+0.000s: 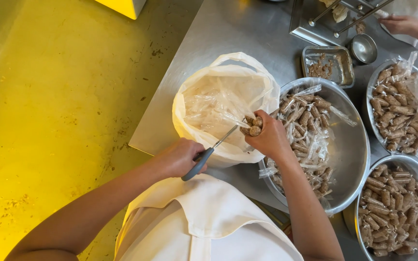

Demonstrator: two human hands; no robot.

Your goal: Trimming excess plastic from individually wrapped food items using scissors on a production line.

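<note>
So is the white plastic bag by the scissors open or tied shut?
Open. The white plastic bag has its mouth spread wide, rim rolled outward, with crumpled clear wrappers visible inside it.

Yellow floor (49,96); grey steel desk (228,29); grey-handled scissors (209,152); milky white bag (218,101); speckled brown rolls (252,126); silver bowl (351,145); white apron (199,222).

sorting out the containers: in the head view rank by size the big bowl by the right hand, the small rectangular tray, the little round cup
1. big bowl
2. rectangular tray, clearly smaller
3. round cup, smallest

The tray and cup lie farther from the camera, which shrinks them somewhat.
</note>
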